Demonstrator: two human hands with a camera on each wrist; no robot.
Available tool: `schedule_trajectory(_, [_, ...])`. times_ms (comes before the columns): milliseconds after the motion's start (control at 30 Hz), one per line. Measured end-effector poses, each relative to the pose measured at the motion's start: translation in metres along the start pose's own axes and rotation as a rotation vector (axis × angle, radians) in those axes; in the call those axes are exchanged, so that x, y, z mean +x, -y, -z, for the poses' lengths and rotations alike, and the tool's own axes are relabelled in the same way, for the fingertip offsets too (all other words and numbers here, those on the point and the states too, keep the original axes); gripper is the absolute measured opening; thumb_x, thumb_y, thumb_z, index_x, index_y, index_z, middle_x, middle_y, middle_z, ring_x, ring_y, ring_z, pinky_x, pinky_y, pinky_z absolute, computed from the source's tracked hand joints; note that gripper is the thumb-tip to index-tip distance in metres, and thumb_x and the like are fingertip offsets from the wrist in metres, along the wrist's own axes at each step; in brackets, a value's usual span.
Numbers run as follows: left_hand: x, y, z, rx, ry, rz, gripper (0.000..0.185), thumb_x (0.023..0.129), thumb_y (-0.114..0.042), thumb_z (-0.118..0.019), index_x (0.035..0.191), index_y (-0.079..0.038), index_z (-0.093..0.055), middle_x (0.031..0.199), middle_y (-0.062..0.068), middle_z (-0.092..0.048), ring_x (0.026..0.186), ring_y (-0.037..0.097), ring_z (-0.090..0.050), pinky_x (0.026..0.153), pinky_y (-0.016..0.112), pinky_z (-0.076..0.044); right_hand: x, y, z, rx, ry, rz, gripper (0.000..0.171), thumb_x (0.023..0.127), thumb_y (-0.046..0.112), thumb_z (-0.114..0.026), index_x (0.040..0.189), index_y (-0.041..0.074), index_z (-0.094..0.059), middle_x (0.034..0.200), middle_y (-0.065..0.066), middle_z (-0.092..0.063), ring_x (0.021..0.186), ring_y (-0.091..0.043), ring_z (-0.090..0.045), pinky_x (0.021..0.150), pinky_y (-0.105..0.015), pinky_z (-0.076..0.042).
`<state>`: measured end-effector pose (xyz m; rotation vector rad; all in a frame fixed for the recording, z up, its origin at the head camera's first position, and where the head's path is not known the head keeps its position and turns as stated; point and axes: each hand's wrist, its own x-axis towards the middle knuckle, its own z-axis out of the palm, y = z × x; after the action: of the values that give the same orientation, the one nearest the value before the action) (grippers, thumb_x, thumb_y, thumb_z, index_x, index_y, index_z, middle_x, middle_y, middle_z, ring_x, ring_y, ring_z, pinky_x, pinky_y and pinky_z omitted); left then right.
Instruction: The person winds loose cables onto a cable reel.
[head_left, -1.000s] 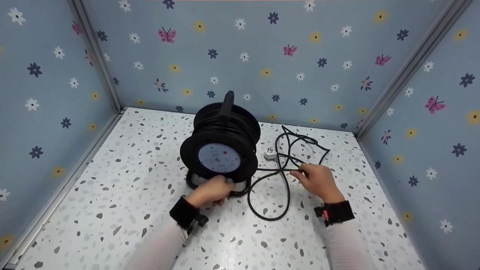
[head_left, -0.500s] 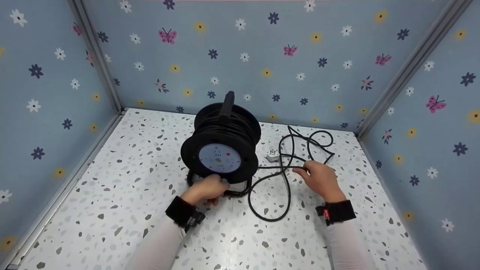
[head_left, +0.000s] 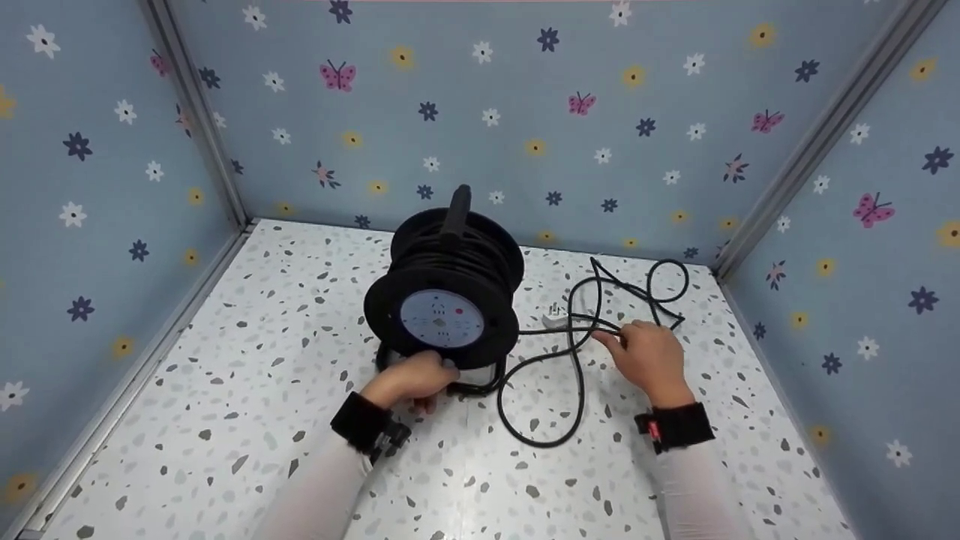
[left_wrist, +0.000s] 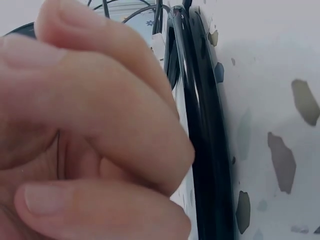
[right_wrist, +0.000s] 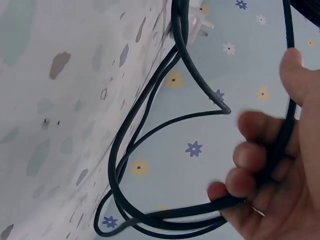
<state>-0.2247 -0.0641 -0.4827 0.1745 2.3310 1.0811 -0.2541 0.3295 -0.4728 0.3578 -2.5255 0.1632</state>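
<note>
A black cable reel [head_left: 446, 300] with a pale blue socket face stands upright on the speckled table [head_left: 247, 390]. My left hand [head_left: 416, 379] grips its black frame [left_wrist: 205, 150] at the base, fingers [left_wrist: 100, 125] curled. Loose black cable [head_left: 574, 375] runs from the reel in loops to the right. My right hand [head_left: 649, 352] holds a strand of that cable [right_wrist: 280, 145], fingers [right_wrist: 250, 160] curled round it. A white plug [head_left: 553, 315] lies on the table just left of this hand, also visible as the white plug [right_wrist: 197, 17] in the right wrist view.
Blue flower-and-butterfly walls [head_left: 525, 112] enclose the table at the back and both sides, with metal corner posts [head_left: 817, 135]. More cable loops [head_left: 660, 289] lie near the back right corner.
My right hand has moved back and to the right with the cable, dragging the loops and the plug toward the back right corner. The left hand stays on the reel's base.
</note>
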Motion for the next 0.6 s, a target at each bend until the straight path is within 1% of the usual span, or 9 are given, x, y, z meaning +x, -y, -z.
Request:
schedule_trajectory(67, [0.001, 0.000, 0.000, -0.004, 0.002, -0.002, 0.044, 0.089, -0.040, -0.040, 0.092, 0.000, -0.057, 0.053, 0.012, -0.059, 0.041, 0.026, -0.055, 0.042, 0.042, -0.047, -0.001, -0.003, 0.001, -0.001, -0.033, 0.002, 0.051, 0.074, 0.060, -0.056, 0.049, 0.020, -0.037, 0.045, 0.004, -0.031, 0.038, -0.015, -0.027, 0.044, -0.034, -0.026])
schedule_trajectory(100, [0.001, 0.000, 0.000, -0.003, 0.001, -0.007, 0.044, 0.088, -0.040, -0.040, 0.092, 0.000, -0.057, 0.053, 0.012, -0.059, 0.041, 0.026, -0.055, 0.042, 0.042, -0.047, -0.001, -0.005, 0.001, 0.016, -0.039, 0.007, 0.050, 0.074, 0.059, -0.057, 0.051, 0.020, -0.037, 0.046, 0.005, -0.032, 0.039, -0.014, -0.027, 0.045, -0.034, -0.026])
schedule_trajectory(133, [0.002, 0.001, 0.001, 0.000, -0.002, -0.013, 0.043, 0.088, -0.040, -0.041, 0.092, 0.000, -0.057, 0.053, 0.011, -0.059, 0.042, 0.026, -0.055, 0.042, 0.042, -0.047, -0.002, -0.008, 0.001, 0.045, -0.036, 0.020, 0.048, 0.075, 0.058, -0.057, 0.053, 0.021, -0.037, 0.047, 0.005, -0.032, 0.040, -0.013, -0.027, 0.045, -0.032, -0.025])
schedule_trajectory(233, [0.003, 0.003, 0.003, -0.006, -0.007, -0.026, 0.042, 0.087, -0.039, -0.043, 0.092, -0.001, -0.057, 0.054, 0.011, -0.059, 0.041, 0.026, -0.055, 0.042, 0.044, -0.047, -0.005, -0.017, 0.002, 0.195, 0.001, 0.065, 0.038, 0.080, 0.046, -0.059, 0.059, 0.021, -0.039, 0.053, 0.008, -0.029, 0.044, -0.010, -0.026, 0.043, -0.028, -0.021])
schedule_trajectory(333, [0.003, 0.006, 0.006, -0.017, -0.008, -0.025, 0.040, 0.085, -0.039, -0.045, 0.092, -0.002, -0.056, 0.053, 0.011, -0.058, 0.041, 0.025, -0.055, 0.043, 0.044, -0.047, -0.007, -0.023, 0.002, 0.292, 0.035, 0.116, 0.029, 0.084, 0.037, -0.058, 0.065, 0.022, -0.043, 0.058, 0.011, -0.028, 0.048, -0.009, -0.028, 0.047, -0.026, -0.023])
schedule_trajectory(400, [0.003, 0.009, 0.008, -0.027, 0.000, -0.023, 0.040, 0.085, -0.039, -0.045, 0.092, -0.001, -0.056, 0.053, 0.010, -0.058, 0.041, 0.024, -0.055, 0.044, 0.045, -0.047, -0.007, -0.024, 0.002, 0.320, 0.042, 0.131, 0.025, 0.085, 0.035, -0.058, 0.067, 0.023, -0.045, 0.059, 0.013, -0.030, 0.049, -0.007, -0.031, 0.048, -0.025, -0.026])
schedule_trajectory(500, [0.001, 0.013, 0.012, -0.034, 0.000, -0.023, 0.041, 0.085, -0.038, -0.046, 0.091, 0.001, -0.055, 0.052, 0.010, -0.058, 0.042, 0.025, -0.057, 0.044, 0.044, -0.048, -0.006, -0.020, 0.001, 0.331, 0.057, 0.149, 0.021, 0.085, 0.036, -0.057, 0.069, 0.025, -0.047, 0.060, 0.014, -0.032, 0.049, -0.006, -0.032, 0.048, -0.024, -0.027])
schedule_trajectory(600, [-0.001, 0.019, 0.016, -0.047, -0.013, -0.023, 0.042, 0.085, -0.039, -0.045, 0.084, 0.002, -0.057, 0.052, 0.011, -0.059, 0.043, 0.027, -0.057, 0.036, 0.037, -0.043, -0.005, -0.013, 0.000, 0.332, 0.075, 0.160, 0.021, 0.085, 0.037, -0.057, 0.069, 0.027, -0.047, 0.058, 0.013, -0.034, 0.048, -0.006, -0.032, 0.048, -0.024, -0.027])
